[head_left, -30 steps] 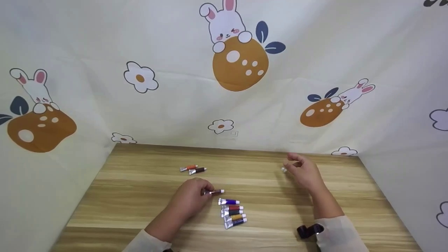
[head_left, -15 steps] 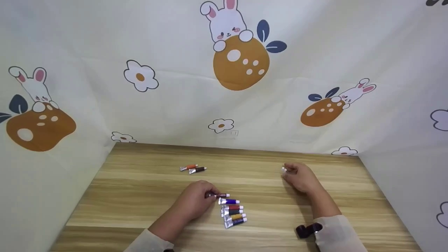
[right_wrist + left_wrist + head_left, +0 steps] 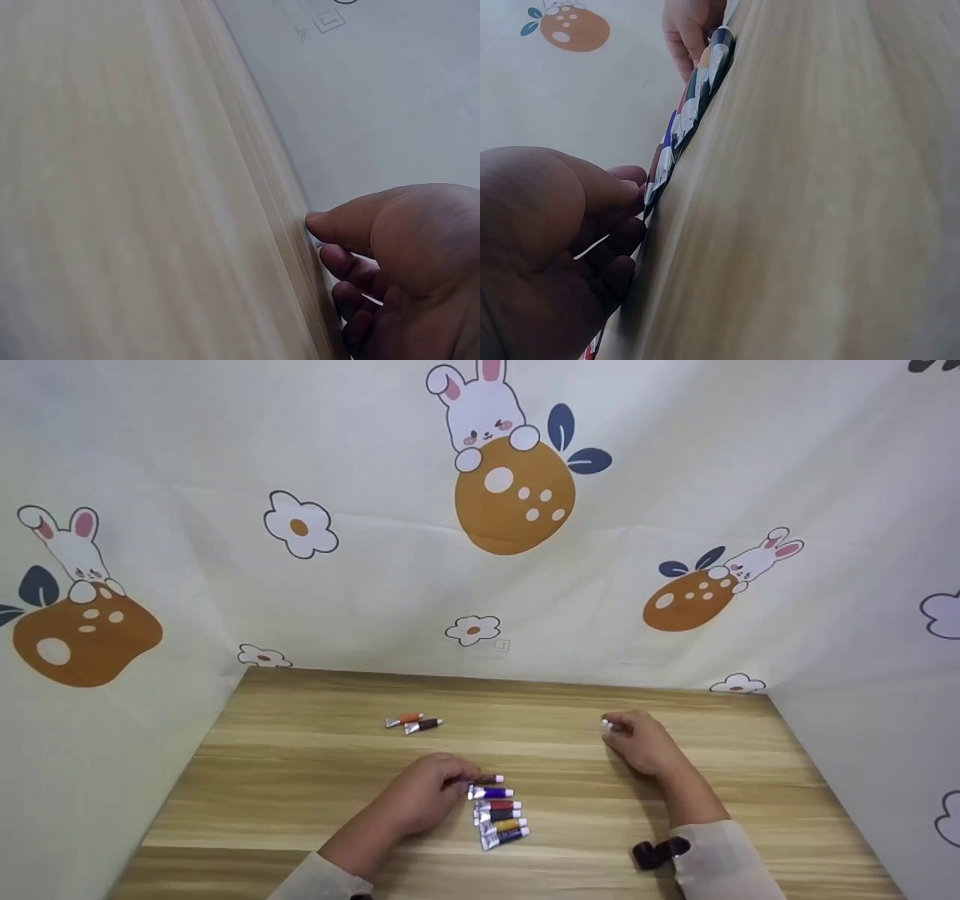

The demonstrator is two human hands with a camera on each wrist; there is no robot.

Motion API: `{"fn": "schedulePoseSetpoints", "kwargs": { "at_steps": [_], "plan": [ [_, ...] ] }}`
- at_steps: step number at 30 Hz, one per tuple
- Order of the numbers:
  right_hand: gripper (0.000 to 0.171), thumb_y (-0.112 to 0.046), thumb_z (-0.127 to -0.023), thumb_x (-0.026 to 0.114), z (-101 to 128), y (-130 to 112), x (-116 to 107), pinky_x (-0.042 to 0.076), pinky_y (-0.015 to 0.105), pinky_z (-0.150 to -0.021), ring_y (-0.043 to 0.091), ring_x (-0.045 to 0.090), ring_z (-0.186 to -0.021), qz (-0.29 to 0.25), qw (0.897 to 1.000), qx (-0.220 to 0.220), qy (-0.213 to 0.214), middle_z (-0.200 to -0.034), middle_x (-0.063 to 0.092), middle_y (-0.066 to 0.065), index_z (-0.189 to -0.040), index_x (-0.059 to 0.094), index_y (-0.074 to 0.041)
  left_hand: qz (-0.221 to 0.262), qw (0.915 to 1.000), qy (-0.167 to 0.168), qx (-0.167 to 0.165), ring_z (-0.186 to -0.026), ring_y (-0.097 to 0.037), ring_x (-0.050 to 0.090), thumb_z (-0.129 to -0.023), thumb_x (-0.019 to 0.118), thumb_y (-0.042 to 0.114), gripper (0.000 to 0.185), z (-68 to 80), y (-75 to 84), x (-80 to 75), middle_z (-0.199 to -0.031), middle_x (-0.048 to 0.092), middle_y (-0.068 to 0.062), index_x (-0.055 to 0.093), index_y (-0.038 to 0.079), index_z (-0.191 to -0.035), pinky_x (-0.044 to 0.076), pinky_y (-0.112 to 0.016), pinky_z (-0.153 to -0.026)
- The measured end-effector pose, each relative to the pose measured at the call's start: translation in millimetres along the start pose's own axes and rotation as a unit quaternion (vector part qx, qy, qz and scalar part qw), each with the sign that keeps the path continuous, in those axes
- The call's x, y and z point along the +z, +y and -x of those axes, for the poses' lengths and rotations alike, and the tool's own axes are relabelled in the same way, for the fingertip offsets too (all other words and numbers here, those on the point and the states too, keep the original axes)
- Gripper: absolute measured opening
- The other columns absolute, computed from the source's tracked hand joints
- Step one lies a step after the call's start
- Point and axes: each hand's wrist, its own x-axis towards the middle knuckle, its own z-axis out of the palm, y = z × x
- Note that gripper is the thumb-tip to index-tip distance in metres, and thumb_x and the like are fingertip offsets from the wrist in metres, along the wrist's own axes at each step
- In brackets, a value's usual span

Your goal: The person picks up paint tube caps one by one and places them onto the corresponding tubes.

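My left hand (image 3: 431,795) pinches the back end of a brown paint tube (image 3: 491,778) lying at the top of a column of tubes. Directly below it lie a purple tube (image 3: 493,793), a red tube (image 3: 501,805), a dark green tube (image 3: 502,814), a yellow tube (image 3: 506,826) and a dark blue tube (image 3: 506,838), all with white caps pointing right. My right hand (image 3: 645,742) is low over the table, thumb and index finger curled about two white caps (image 3: 606,724). The tube bodies behind those caps are hidden by the hand, in the right wrist view too.
An orange tube (image 3: 406,720) and a dark brown tube (image 3: 424,726) lie together farther back on the wooden table (image 3: 300,780). A printed cloth (image 3: 375,585) hangs along its back and sides. A black band (image 3: 660,853) is at my right wrist.
My left hand has moved right and slightly toward me with the brown tube, bringing it up beside the purple one. My right hand has lowered, fingers closing around the white caps.
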Motion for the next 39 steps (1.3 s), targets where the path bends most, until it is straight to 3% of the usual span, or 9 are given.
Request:
{"fn": "schedulePoseSetpoints", "kwargs": {
  "at_steps": [7, 15, 22, 31, 39],
  "plan": [
    [0.027, -0.017, -0.103, 0.07, -1.1, -0.4, 1.2, 0.051, 0.052, -0.11, 0.031, 0.068, -0.12, -0.011, 1.0, 0.014, 0.002, -0.119, 0.076, 0.013, -0.127, 0.076, -0.005, 0.01, 0.9999, 0.001, 0.006, -0.126, -0.024, 0.07, -0.102, 0.068, 0.01, 0.024, 0.0, -0.7, 0.6, -0.125, 0.077, 0.004, 0.08, 0.024, -0.118, 0.054, -0.052, -0.111],
    [0.016, -0.021, -0.102, 0.073, -0.8, 0.0, 0.9, 0.054, 0.04, -0.098, 0.018, 0.068, -0.104, 0.001, 1.0, -0.001, -0.011, -0.106, 0.079, 0.002, -0.115, 0.082, -0.015, 0.014, 0.9999, 0.002, 0.006, -0.129, -0.027, 0.067, -0.101, 0.07, 0.013, 0.024, 0.2, -4.2, -0.8, -0.13, 0.075, 0.0, 0.078, 0.02, -0.122, 0.051, -0.055, -0.113],
    [0.013, -0.023, -0.102, 0.074, -1.1, -1.3, 1.6, 0.053, 0.038, -0.097, 0.018, 0.069, -0.106, 0.001, 1.0, 0.0, -0.005, -0.109, 0.081, 0.002, -0.11, 0.083, -0.017, 0.009, 0.9998, 0.014, -0.011, -0.118, -0.02, 0.069, -0.102, 0.07, 0.016, 0.022, -3.6, -9.5, -6.9, -0.123, 0.075, 0.002, 0.078, 0.017, -0.123, 0.056, -0.049, -0.107],
    [0.014, -0.025, -0.105, 0.07, -1.9, -0.6, -1.7, 0.051, 0.042, -0.101, 0.021, 0.068, -0.11, -0.001, 1.0, 0.014, -0.006, -0.113, 0.079, 0.003, -0.108, 0.081, -0.018, -0.033, 0.9967, 0.069, -0.029, -0.144, -0.032, 0.057, -0.1, 0.071, 0.012, 0.034, -14.8, -21.2, -29.7, -0.144, 0.069, -0.004, 0.073, 0.017, -0.134, 0.042, -0.056, -0.124],
    [0.02, -0.03, -0.106, 0.068, -2.1, 1.0, -1.8, 0.051, 0.038, -0.1, 0.021, 0.068, -0.11, -0.029, 0.999, 0.03, 0.008, -0.116, 0.079, 0.005, -0.11, 0.081, -0.015, -0.061, 0.9849, 0.147, -0.068, -0.143, -0.033, 0.055, -0.097, 0.077, 0.011, 0.041, -22.4, -38.8, -47.3, -0.142, 0.069, -0.003, 0.071, 0.018, -0.137, 0.043, -0.054, -0.122]
  ]
}}
